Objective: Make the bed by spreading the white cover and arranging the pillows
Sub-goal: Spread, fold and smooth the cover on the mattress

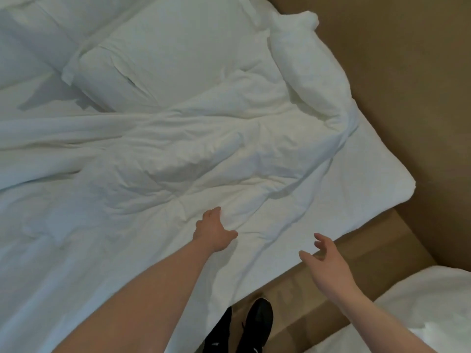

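Observation:
The white cover lies crumpled across the bed, bunched in folds toward its upper right corner. A white pillow sits at the head of the bed, with a second pillow at the far upper left. My left hand rests on the cover near the bed's near edge, fingers pressing into the fabric. My right hand hovers above the bed's edge with fingers spread and relaxed, holding nothing.
A bare strip of mattress sheet shows along the bed's right side. Brown floor surrounds the bed. My black shoes stand by the edge. Another white bed is at the lower right.

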### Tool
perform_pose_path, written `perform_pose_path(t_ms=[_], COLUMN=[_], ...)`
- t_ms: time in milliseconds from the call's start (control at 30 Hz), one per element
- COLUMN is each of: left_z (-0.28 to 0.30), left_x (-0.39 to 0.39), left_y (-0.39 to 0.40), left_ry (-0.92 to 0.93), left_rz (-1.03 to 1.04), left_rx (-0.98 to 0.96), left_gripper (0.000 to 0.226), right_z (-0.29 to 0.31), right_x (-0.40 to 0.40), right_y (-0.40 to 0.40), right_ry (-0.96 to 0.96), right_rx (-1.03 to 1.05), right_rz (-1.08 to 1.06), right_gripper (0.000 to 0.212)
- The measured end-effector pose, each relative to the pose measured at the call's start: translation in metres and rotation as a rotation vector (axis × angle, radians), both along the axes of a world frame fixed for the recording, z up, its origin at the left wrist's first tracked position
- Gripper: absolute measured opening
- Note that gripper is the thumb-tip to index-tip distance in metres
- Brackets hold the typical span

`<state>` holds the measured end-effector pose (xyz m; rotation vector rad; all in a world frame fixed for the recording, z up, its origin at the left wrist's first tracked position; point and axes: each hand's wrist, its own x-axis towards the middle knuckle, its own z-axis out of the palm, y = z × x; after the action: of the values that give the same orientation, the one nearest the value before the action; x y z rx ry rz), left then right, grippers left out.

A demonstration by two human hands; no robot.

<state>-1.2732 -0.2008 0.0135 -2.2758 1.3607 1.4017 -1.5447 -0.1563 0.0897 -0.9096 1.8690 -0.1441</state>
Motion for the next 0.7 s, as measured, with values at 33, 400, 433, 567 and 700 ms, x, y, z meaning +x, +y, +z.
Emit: perform_pose_path(t_ms=[33, 400, 433, 567, 700], left_z=[-0.015, 0.017, 0.025, 0.033, 0.034], left_x=[0.0, -0.049, -0.044, -0.015, -0.007], left_y=[-0.003, 0.031, 0.034, 0.017, -0.039], left_ry=[0.016, 0.267, 0.277, 0.197, 0.103], left_rz=[0.037, -0.513, -0.529, -0.477, -0.564], left_rx=[0.017, -0.115, -0.085, 0.016, 0.059], left_gripper=[0.103, 0.034, 0.032, 0.024, 0.042], right_z=[-0.013, -0.036, -0.03, -0.019, -0.025], right_x=[-0.002, -0.014, -0.017, -0.031, -0.042], right_y=[-0.004, -0.015, -0.018, -0.036, -0.075], right_ry=[-0.006, 0.029, 0.028, 0.028, 0.025], right_rx=[0.007, 0.133, 0.129, 0.14, 0.107], right_rz=[-0.007, -0.192, -0.196, -0.18, -0.212], right_gripper=[0.063, 0.063, 0.063, 0.061, 0.061])
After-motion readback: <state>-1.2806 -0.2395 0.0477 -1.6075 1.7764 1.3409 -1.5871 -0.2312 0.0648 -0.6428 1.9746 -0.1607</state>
